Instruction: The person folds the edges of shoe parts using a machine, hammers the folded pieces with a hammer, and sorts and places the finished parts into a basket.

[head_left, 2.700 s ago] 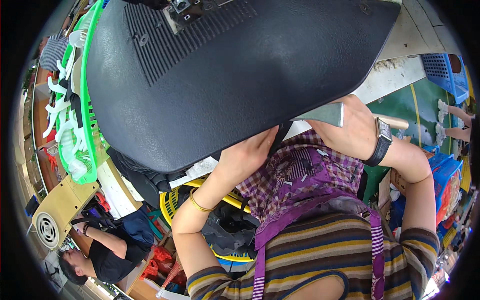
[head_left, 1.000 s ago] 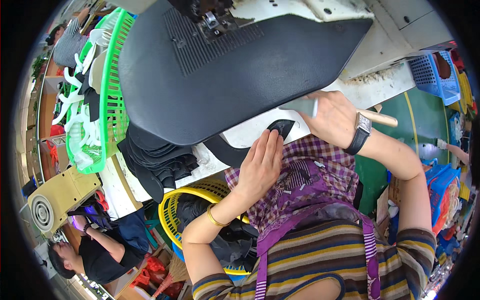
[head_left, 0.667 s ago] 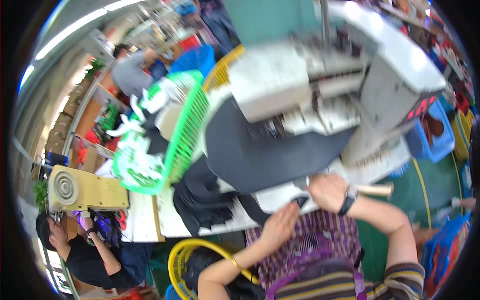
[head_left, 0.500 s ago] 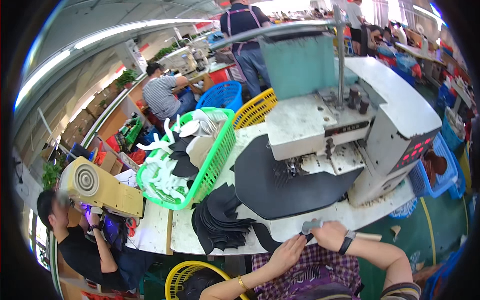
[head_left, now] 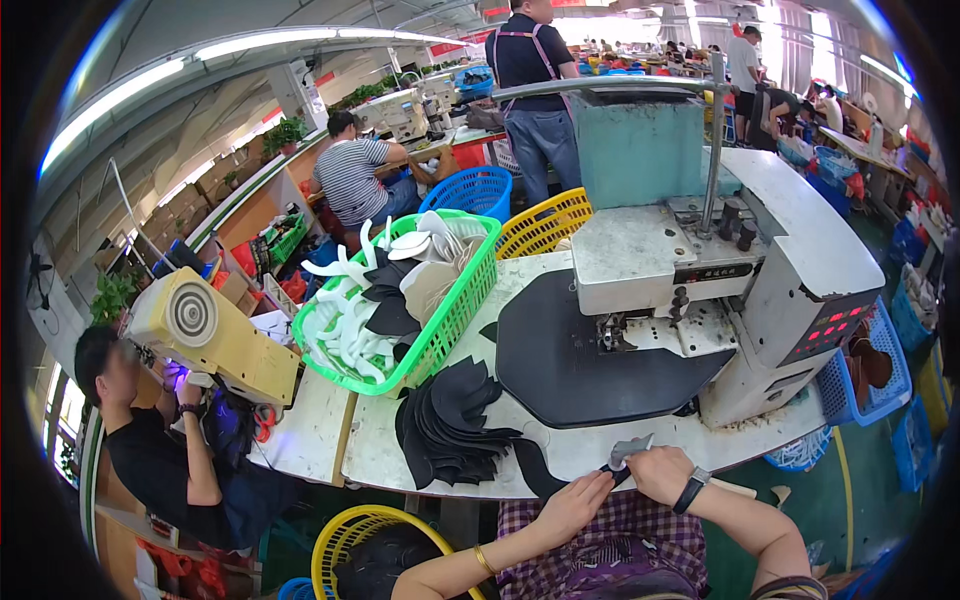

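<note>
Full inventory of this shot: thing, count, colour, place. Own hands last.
hammer: 1, grey head, in right hand
strip: 1, black, by left hand
white machine: 1, white, right on worktable
work plate: 1, black, under white machine's head
cut pieces: one stack, black, left of work plate
worktable: 1, white, centre
green basket: 1, green, left on worktable
yellow baskets: 2 clear, yellow, below and behind worktable
blue baskets: several, blue, right and background
cream machine: 1, cream, left
scissors: 1, red-handled, beside cream machine
plants: several, green, left
co-workers: several, mixed clothing, left and background
left hand: 1, bare, on strip
right hand: 1, bare, gripping hammer
</note>
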Demonstrator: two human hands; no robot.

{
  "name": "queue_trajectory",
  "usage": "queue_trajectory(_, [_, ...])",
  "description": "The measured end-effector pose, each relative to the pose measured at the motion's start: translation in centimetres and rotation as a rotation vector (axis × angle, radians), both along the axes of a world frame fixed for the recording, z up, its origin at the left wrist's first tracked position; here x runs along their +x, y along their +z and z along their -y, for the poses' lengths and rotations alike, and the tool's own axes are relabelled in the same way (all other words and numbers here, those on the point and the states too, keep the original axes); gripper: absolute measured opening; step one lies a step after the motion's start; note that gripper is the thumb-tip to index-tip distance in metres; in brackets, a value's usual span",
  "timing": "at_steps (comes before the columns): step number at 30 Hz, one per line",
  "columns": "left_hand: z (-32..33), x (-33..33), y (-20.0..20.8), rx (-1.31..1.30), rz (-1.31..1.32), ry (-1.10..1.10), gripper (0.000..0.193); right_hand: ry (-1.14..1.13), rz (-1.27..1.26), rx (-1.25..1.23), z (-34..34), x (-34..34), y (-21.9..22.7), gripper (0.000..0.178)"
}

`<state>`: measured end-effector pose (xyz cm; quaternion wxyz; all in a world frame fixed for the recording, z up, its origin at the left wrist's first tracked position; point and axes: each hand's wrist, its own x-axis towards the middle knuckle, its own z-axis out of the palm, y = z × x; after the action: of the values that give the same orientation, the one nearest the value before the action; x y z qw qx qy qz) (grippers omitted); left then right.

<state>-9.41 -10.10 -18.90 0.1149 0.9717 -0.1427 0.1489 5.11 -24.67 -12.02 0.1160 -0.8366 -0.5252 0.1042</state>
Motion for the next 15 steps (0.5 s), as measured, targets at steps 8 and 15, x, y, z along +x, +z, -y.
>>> queue_trajectory(8, [-0.1, -0.3, -0.4, -0.089, 0.052, 0.037, 0.052, -0.025, 0.03, -0.029, 0.0, -0.5, 0.6, 0.019])
queue_trajectory(15, [-0.6, -0.4, 3.0, -0.705, 0.103, 0.044, 0.017, -0.217, 0.057, -0.013, 2.6, 0.9, -0.1, 0.019])
